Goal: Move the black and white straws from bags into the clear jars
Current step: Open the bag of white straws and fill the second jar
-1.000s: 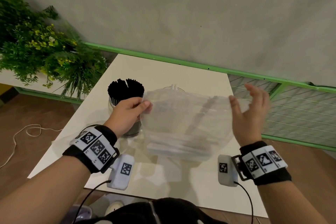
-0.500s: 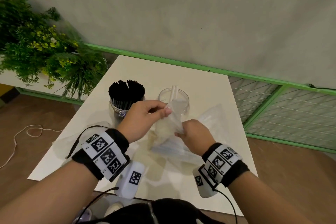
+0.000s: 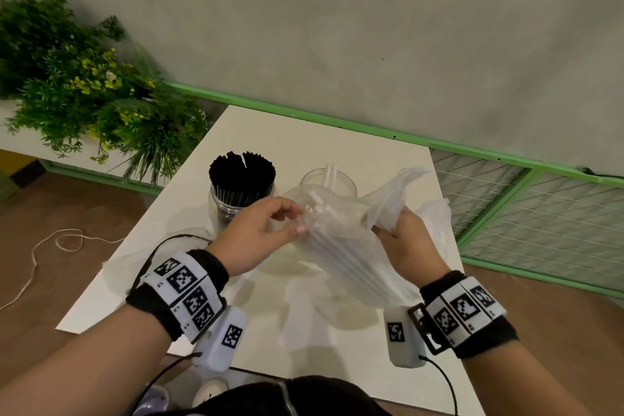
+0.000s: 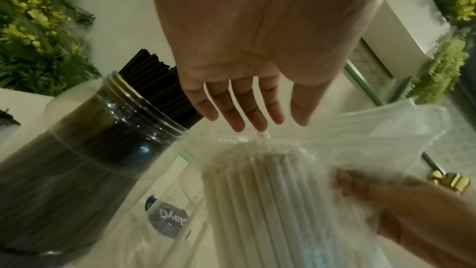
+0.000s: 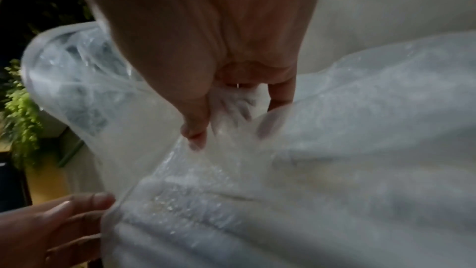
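Observation:
A clear bag point(image 3: 347, 246) of white straws point(image 3: 337, 253) is held tilted above the white table point(image 3: 304, 132), its mouth towards the clear jar point(image 3: 344, 184). My right hand point(image 3: 388, 230) grips the bag's loose plastic; the right wrist view shows the right hand point(image 5: 226, 121) pinching it. My left hand point(image 3: 297, 218) is at the bag's mouth; in the left wrist view the left hand point(image 4: 252, 125) has straight fingers just above a straw tip point(image 4: 264, 135). The clear jar holds two white straws point(image 3: 328, 174). A second jar point(image 3: 233, 206) is packed with black straws point(image 3: 241, 172).
Crumpled plastic point(image 3: 435, 223) lies on the table behind my right hand. Another thin sheet of plastic point(image 3: 111, 267) lies at the table's left edge. A leafy plant point(image 3: 84, 101) stands to the left, a green rail point(image 3: 371, 132) and a wire fence point(image 3: 540, 223) behind and right.
The bag was held spread wide between both hands. The hands came together, and now my right hand holds it bunched and tilted while my left fingers have let go at its mouth.

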A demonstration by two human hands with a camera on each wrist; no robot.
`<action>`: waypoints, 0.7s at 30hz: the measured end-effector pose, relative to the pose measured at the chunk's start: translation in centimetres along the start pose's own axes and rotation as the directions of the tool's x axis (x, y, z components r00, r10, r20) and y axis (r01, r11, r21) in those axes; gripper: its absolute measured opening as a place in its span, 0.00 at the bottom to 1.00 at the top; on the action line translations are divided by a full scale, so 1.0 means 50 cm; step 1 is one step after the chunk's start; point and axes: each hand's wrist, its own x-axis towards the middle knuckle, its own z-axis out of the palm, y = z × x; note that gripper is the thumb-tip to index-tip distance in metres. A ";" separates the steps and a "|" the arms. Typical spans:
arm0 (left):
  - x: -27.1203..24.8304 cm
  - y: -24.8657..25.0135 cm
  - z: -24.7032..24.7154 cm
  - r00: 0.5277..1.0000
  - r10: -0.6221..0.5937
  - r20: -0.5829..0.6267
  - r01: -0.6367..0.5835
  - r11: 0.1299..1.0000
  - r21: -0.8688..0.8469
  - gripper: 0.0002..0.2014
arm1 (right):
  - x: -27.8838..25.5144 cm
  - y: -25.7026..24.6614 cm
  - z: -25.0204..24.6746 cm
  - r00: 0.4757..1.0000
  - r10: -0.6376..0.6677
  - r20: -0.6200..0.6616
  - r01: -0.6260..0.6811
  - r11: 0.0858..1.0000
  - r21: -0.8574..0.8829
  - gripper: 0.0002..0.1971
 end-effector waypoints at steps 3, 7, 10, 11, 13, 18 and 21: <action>-0.005 -0.005 0.003 0.997 0.062 0.046 -0.073 0.960 0.271 0.29 | 0.006 0.018 -0.004 0.997 0.044 0.066 -0.050 0.995 0.091 0.09; 0.001 0.010 -0.006 0.988 0.155 0.022 -0.149 0.881 0.448 0.35 | -0.002 0.025 -0.007 0.993 0.025 0.114 -0.049 0.975 0.215 0.11; 0.012 0.024 -0.007 0.980 0.179 0.084 -0.198 0.880 0.433 0.25 | 0.000 0.024 0.002 0.988 0.011 0.156 -0.052 0.962 0.268 0.13; 0.013 0.025 -0.006 0.981 0.177 0.083 -0.195 0.877 0.439 0.19 | 0.003 0.028 0.005 0.991 0.031 0.134 -0.068 0.957 0.283 0.14; 0.013 0.023 -0.004 0.981 0.194 0.018 -0.182 0.878 0.442 0.10 | -0.009 0.027 0.009 0.993 0.064 0.098 -0.092 0.942 0.322 0.14; -0.010 0.031 -0.014 0.863 0.474 -0.178 -0.318 0.781 0.537 0.12 | 0.006 0.010 0.013 0.987 -0.147 0.070 0.085 0.830 0.552 0.17; -0.015 0.024 -0.015 0.813 0.571 -0.115 -0.402 0.693 0.599 0.07 | -0.002 0.043 0.048 0.926 -0.375 0.053 0.267 0.746 0.611 0.14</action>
